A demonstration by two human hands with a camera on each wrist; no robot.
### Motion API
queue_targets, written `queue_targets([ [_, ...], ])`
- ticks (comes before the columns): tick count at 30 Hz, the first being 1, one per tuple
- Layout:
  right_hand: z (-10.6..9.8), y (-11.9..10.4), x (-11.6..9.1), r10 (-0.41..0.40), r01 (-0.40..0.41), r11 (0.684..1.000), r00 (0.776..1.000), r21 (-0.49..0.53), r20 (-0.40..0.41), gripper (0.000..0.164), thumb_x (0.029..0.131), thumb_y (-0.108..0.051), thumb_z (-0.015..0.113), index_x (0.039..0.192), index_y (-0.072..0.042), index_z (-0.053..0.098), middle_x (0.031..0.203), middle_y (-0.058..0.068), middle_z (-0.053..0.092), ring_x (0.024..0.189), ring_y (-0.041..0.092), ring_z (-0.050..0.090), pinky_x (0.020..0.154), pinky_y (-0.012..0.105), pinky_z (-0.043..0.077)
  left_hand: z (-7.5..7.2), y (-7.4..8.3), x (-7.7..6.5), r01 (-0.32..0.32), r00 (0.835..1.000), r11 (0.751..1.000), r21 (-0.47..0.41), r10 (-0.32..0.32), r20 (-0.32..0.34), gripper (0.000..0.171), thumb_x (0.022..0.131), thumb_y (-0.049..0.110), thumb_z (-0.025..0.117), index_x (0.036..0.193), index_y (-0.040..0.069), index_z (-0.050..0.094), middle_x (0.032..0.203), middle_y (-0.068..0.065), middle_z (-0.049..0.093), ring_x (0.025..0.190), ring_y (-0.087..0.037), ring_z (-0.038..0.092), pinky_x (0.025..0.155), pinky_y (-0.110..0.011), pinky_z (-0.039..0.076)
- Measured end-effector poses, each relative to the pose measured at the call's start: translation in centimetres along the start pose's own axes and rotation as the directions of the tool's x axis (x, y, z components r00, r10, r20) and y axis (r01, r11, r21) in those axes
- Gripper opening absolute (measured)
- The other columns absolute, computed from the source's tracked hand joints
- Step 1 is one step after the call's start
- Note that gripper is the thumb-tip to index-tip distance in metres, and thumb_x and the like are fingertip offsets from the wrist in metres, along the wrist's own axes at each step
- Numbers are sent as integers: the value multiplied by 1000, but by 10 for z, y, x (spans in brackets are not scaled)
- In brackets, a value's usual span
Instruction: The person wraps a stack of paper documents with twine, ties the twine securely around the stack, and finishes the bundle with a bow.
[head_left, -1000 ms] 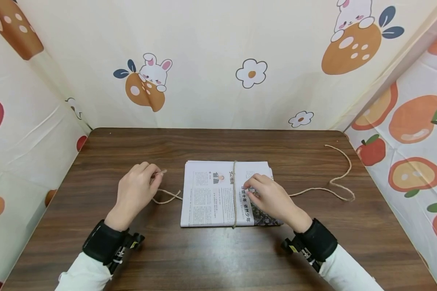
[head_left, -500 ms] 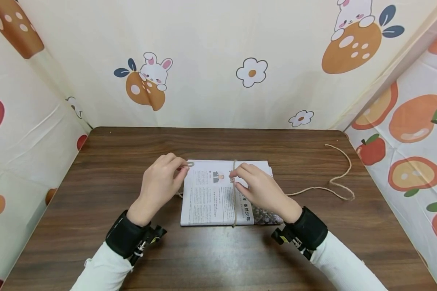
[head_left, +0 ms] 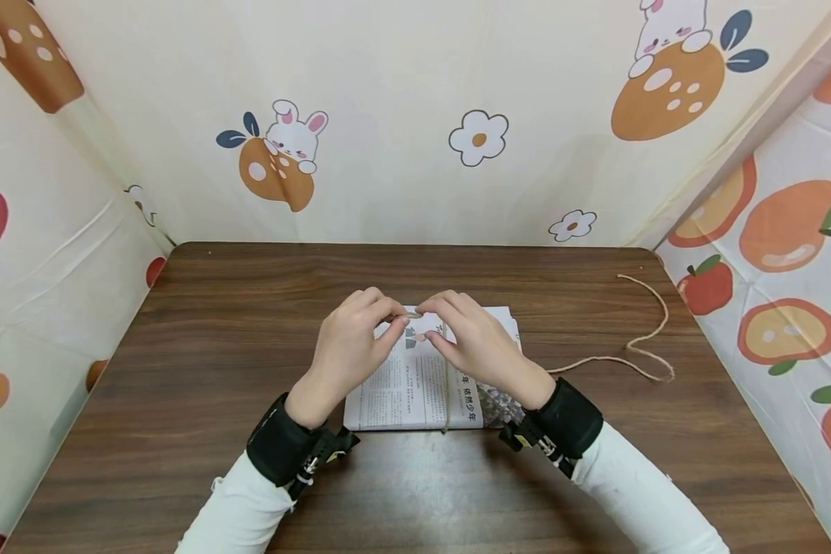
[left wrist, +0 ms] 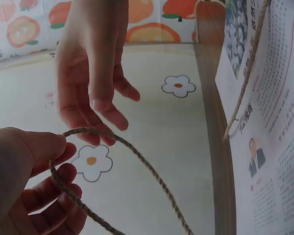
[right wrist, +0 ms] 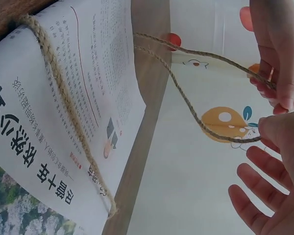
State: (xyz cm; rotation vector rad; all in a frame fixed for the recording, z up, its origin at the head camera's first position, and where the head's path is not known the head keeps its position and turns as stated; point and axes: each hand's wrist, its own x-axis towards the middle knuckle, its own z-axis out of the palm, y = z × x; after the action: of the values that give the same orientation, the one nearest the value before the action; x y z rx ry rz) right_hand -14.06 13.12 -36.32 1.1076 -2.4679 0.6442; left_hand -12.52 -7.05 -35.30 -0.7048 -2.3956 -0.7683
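Note:
A folded newspaper bundle [head_left: 395, 396] lies on the table, with a strand of twine [right wrist: 63, 93] running across its top. Above its far edge, my left hand [head_left: 353, 338] pinches the loose twine [left wrist: 152, 171] between thumb and fingers, and a bend of it sticks out past the fingertips. Facing it, my right hand [head_left: 478, 346] has its fingertips right at that bend. Thumb and forefinger of the right hand stand apart in the head view. In the right wrist view two lengths of twine slant up from the bundle's left side to the hands.
The other length of twine [head_left: 637, 346] trails in curves over the wooden table [head_left: 249, 277] to the right. A patterned cloth wall [head_left: 388, 154] rises behind the table's far edge, with printed cloth on both sides. Each wrist wears a black strap.
My left hand has carried the pinched twine rightward from beside the newspaper to above it. My right hand has moved left and away from me, and the two hands now meet at the twine.

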Motion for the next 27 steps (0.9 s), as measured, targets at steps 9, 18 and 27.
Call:
queue_targets([
  [9, -4, 6, -6, 51, -51, 999, 999, -2, -7, 14, 84, -7, 63, 95, -10, 56, 92, 0, 60, 85, 14, 55, 69, 27, 46, 6, 4, -2, 1, 1000, 1000, -12, 0, 23, 4, 78, 13, 71, 80, 15, 68, 76, 4, 58, 72, -11, 54, 54, -22, 42],
  [18, -12, 15, -12, 67, -68, 997, 997, 43, 29, 19, 83, -6, 65, 101, -9, 58, 97, 2, 59, 93, 15, 57, 77, 29, 47, 10, 4, -1, -14, 1000, 1000, -8, 14, 16, 4, 78, 15, 72, 80, 14, 69, 77, 5, 58, 71, -10, 52, 54, -22, 41],
  [27, -2, 16, -13, 35, -40, 995, 998, 91, 56, 14, 83, -7, 65, 94, -11, 57, 93, -2, 59, 88, 14, 56, 75, 27, 46, 12, 9, 2, -27, 1000, 998, -49, 27, 12, 4, 83, 15, 66, 81, 15, 69, 77, 5, 59, 73, -10, 54, 59, -24, 44],
])
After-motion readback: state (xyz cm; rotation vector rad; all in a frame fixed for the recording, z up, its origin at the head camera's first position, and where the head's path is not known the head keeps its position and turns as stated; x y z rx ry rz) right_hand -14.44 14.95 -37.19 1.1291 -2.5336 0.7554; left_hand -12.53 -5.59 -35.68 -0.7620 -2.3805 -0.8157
